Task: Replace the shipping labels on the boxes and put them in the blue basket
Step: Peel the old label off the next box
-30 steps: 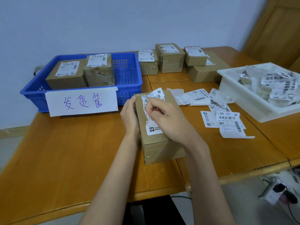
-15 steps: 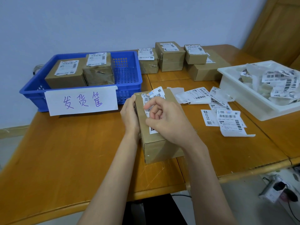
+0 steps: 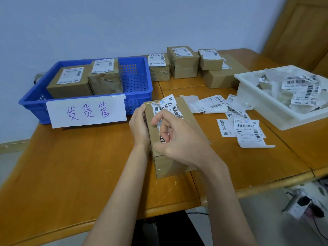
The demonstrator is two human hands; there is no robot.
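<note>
Table (image 3: 71,174): box (image 3: 177,162) between hands, label (image 3: 166,107) pinched.

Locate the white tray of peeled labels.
Head view, far right: the white tray sits on the table's right edge, right of the loose labels and near the unprocessed boxes.

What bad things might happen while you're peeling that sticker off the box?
The old label already looks torn and crumpled, so it may rip into bits and leave scraps stuck on the box. Only the left hand steadies the box, at its side, so a hard tug by the right hand might make it slide. The fresh labels lie loose close by and could get knocked.
</note>
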